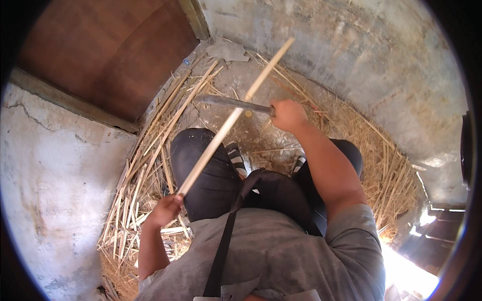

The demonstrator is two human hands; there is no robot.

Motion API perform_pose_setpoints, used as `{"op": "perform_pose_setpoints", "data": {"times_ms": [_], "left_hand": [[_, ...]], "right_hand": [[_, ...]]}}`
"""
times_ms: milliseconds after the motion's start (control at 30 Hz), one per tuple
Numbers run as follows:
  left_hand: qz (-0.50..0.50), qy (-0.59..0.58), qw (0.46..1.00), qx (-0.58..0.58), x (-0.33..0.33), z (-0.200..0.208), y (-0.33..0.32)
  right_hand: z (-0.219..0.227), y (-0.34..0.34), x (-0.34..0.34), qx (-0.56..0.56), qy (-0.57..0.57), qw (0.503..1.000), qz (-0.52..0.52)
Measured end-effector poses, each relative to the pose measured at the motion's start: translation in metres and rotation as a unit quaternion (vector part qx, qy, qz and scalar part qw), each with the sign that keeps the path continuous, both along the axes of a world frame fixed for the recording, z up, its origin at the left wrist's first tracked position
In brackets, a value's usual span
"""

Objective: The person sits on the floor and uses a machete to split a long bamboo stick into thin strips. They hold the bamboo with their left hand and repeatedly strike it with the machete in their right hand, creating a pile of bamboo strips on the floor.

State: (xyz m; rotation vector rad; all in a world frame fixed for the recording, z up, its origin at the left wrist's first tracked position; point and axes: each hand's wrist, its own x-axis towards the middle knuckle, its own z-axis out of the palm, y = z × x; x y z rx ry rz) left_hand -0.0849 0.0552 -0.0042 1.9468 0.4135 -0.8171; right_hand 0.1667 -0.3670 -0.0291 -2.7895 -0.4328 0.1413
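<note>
My left hand [166, 209] is closed around the near end of a long pale bamboo strip [212, 145], which slants up and away to the right past my left knee. In my right hand [289, 115] is the handle of a long dark-bladed knife [226, 102], its blade pointing left. Blade and strip cross in front of my knees, near a joint in the bamboo. Whether the edge bites into the strip, I cannot tell. The strip's far end stands free near the wall.
Split bamboo strips [145, 165] lie heaped along my left side. Shavings and thin strips [386, 175] pile up on the right against a stained plaster wall [346, 45]. A brown door panel [110, 55] fills the far left. A flat grey slab [227, 50] lies in the far corner.
</note>
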Motion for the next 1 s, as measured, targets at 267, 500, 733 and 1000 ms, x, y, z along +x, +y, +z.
{"op": "perform_pose_setpoints", "data": {"times_ms": [267,500,733,1000], "left_hand": [[0.064,0.056,0.993,-0.084,0.007,-0.001,-0.009],[0.046,0.054,0.996,-0.048,0.008,0.007,-0.007],[0.037,0.055,0.998,-0.019,0.014,0.017,-0.013],[-0.057,-0.270,0.937,0.212,-0.006,0.022,-0.036]], "right_hand": [[-0.003,0.015,-0.018,0.062,-0.027,0.996,0.051],[0.016,0.058,-0.046,-0.049,-0.086,0.964,0.247],[-0.019,0.005,-0.004,0.002,0.053,0.998,-0.040],[0.005,-0.002,-0.010,0.074,0.022,0.997,-0.018]]}}
